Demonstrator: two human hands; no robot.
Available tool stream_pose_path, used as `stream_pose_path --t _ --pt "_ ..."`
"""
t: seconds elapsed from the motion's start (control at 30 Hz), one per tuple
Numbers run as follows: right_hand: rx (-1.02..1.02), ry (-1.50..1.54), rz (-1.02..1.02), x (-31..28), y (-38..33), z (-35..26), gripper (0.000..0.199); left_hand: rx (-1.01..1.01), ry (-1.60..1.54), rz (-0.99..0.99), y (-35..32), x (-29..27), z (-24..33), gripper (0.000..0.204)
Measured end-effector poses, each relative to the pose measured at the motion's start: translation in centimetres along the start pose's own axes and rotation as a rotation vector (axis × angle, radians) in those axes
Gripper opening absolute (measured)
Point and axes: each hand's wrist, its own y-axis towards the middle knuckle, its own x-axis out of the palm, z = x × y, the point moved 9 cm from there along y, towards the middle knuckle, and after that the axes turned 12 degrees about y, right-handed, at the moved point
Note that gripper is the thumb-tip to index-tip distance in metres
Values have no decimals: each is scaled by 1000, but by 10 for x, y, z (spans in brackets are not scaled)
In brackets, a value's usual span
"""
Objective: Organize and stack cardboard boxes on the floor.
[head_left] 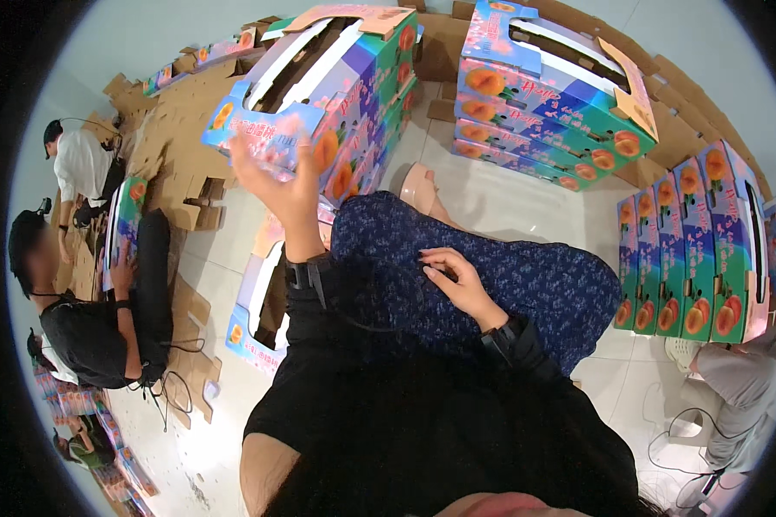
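Observation:
My left hand [286,191] is raised at the near end of a peach-printed carton [353,108], its fingers spread and slightly blurred. It overlaps the blue end flap [259,121] in the picture; whether the fingertips touch it I cannot tell. That carton tops a stack, with a long slot in its top and white and tan flaps around it. On my dark blue patterned skirt [526,289] lies my right hand [461,286], fingers loosely bent and the thumb a little apart, with nothing visible in it. Beside my left forearm, a lower carton [254,323] is partly hidden.
Ahead to the right stands another carton stack [543,112]. Several cartons [681,250] stand in a row at right, near a seated person [737,379]. Flattened cardboard [177,129] covers the floor at left, where other people work, one in black [86,332].

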Motion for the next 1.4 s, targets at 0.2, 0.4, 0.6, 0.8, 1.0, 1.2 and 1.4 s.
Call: stream_pose_path --t 0.2,0.4,0.6,0.8,1.0,1.2,1.4 --pt "-9 -30 16 -1 1 0 14 427 151 -268 -15 26 27 36" --pt "11 10 27 -2 1 4 14 446 141 -202 -21 24 20 33" --pt "-8 -17 30 -4 0 4 14 468 124 -228 -20 19 27 39" --pt "17 68 30 -5 -1 15 15 85 -105 -73 -37 -17 -35 62" --pt "306 376 81 2 17 15 24 -627 -263 -280 -106 9 -198 64" --pt "359 667 19 45 99 5 51 -913 -321 -449 -147 41 -255 63" --pt "319 1307 222 82 164 49 73 -924 -370 -381 -108 83 -306 57"
